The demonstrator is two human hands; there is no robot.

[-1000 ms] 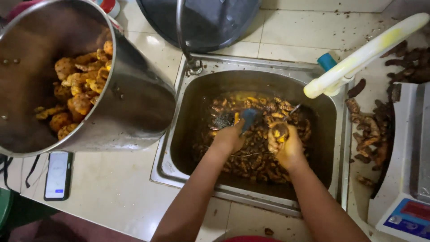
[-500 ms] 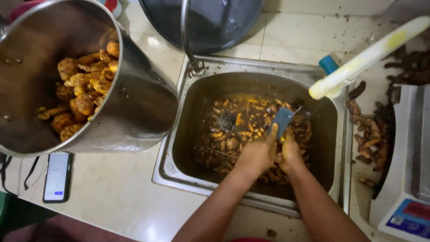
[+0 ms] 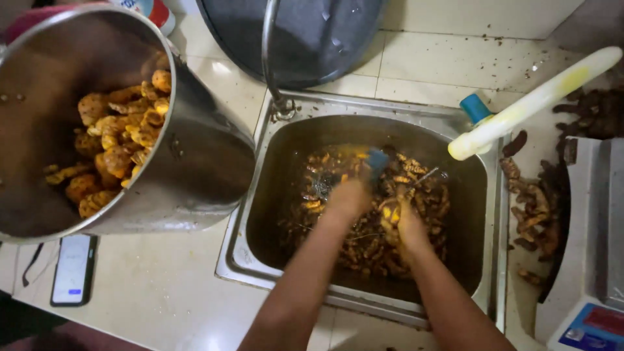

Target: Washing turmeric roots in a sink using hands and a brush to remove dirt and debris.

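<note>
At the far left, a smartphone [image 3: 73, 268] lies flat on the pale countertop [image 3: 162, 286], just below a large stainless steel pot [image 3: 117, 123] tipped on its side with its mouth facing the camera. Inside the pot sits a heap of peeled, bright orange-yellow turmeric roots [image 3: 120, 146], piled against its right wall; the rest of its inside is bare metal with a few scraps stuck to it. Behind it, at the top, a dark round basin [image 3: 305, 36] leans near a curved steel tap [image 3: 270, 65] that rises from the sink's back edge.

The steel sink [image 3: 260, 260] holds murky brown water and a loose mass of unpeeled turmeric roots [image 3: 364, 247], dark and muddy, some showing yellow. The left hand [image 3: 348, 198] is down among them, closed around a small blue brush or scrubber [image 3: 376, 159], though the blur hides the fingers. Just to its right, the right hand [image 3: 406, 224] grips one turmeric piece [image 3: 390, 211] with a yellow cut face.

Right of the sink, a pale yellow-stained rod with a blue cap [image 3: 526, 107] slants over the rim. More dark roots [image 3: 536, 214] lie on the counter beside a white weighing scale [image 3: 595, 260]
</note>
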